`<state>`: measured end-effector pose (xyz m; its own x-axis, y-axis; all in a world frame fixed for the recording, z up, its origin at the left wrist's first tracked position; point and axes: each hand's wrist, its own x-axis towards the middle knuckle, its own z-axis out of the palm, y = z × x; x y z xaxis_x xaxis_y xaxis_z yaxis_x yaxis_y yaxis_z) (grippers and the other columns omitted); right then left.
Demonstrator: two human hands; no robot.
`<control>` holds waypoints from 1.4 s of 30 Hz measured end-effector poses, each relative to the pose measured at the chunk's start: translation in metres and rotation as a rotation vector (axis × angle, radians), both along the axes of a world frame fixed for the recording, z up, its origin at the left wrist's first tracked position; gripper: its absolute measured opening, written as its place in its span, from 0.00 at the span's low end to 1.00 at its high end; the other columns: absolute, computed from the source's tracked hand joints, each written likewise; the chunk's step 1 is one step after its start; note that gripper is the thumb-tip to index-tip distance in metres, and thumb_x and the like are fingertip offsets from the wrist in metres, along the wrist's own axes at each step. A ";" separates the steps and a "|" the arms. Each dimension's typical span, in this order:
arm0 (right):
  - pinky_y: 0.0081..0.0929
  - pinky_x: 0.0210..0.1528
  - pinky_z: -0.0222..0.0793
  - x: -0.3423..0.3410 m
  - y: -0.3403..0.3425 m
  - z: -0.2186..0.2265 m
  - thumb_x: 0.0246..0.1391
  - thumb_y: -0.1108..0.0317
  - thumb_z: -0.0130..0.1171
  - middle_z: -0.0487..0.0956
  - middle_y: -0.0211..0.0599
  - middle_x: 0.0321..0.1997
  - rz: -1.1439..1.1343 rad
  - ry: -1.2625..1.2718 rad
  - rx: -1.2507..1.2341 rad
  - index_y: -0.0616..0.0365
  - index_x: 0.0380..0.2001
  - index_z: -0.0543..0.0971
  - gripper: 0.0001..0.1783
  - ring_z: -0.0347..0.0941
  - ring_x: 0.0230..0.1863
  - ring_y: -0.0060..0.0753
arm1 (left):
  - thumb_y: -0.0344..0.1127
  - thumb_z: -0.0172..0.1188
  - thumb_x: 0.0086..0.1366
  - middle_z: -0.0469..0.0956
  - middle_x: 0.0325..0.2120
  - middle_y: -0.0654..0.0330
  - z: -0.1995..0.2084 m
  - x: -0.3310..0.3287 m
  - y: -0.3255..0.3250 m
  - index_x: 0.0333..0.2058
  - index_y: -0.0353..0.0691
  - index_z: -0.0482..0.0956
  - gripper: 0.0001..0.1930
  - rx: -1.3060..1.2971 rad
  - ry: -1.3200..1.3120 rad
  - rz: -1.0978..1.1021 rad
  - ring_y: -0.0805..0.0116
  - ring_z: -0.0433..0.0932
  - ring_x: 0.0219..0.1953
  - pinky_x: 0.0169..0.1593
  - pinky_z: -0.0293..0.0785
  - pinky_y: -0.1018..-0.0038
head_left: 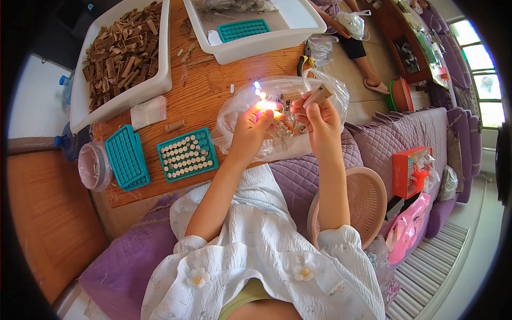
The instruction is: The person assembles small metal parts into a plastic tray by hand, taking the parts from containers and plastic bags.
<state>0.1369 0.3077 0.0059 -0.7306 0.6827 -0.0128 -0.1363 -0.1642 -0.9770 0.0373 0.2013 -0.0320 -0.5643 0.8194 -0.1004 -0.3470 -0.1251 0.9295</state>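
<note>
My left hand (pixel 249 132) is closed, its fingertips beside a bright white and purple glare that hides what they hold. In my right hand (pixel 322 118), thumb and fingers grip a small brown tube-like piece (pixel 320 95) with a pale finish, tilted upward. Both hands are over a clear plastic bag (pixel 234 109) at the table's edge, with brown scraps and debris in it. Left of my left forearm lies a teal tray (pixel 214 160) filled with rows of small round pale pieces, a few of them dark.
Teal trays (pixel 127 154) are stacked by a clear tub (pixel 95 165). A white bin (pixel 166 58) holds many brown pieces; another white bin (pixel 266 44) stands behind. A pink basket (pixel 373 197) sits on the purple sofa (pixel 408 128) to my right. Another person's leg (pixel 368 66) shows beyond.
</note>
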 end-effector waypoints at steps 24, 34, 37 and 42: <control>0.13 0.31 0.64 -0.012 -0.009 -0.010 0.45 0.77 0.53 0.74 0.31 0.30 -0.153 -0.125 0.018 0.64 0.35 0.68 0.12 0.68 0.30 0.16 | 0.41 0.45 0.62 0.73 0.35 0.61 -0.004 -0.012 0.011 0.40 0.40 0.67 0.13 0.021 -0.202 0.104 0.76 0.73 0.33 0.36 0.69 0.81; 0.14 0.32 0.67 -0.020 -0.028 -0.034 0.41 0.83 0.51 0.74 0.36 0.33 -0.150 -0.019 -0.259 0.64 0.33 0.67 0.12 0.70 0.32 0.20 | 0.25 0.47 0.58 0.72 0.33 0.55 -0.001 -0.018 0.009 0.36 0.35 0.65 0.06 0.269 -0.431 0.073 0.73 0.73 0.26 0.29 0.71 0.81; 0.14 0.31 0.67 -0.021 -0.032 -0.038 0.42 0.84 0.49 0.73 0.35 0.34 -0.101 -0.040 -0.130 0.64 0.34 0.67 0.12 0.70 0.32 0.19 | 0.20 0.48 0.55 0.71 0.38 0.52 0.001 -0.020 0.008 0.36 0.38 0.63 0.10 0.223 -0.435 0.047 0.73 0.73 0.26 0.28 0.71 0.81; 0.17 0.38 0.65 -0.022 -0.035 -0.039 0.43 0.83 0.50 0.71 0.36 0.39 0.029 -0.096 0.031 0.62 0.39 0.67 0.16 0.68 0.37 0.20 | 0.22 0.57 0.49 0.73 0.34 0.58 0.017 -0.017 0.007 0.34 0.37 0.67 0.12 -0.069 0.300 0.040 0.78 0.73 0.29 0.30 0.71 0.83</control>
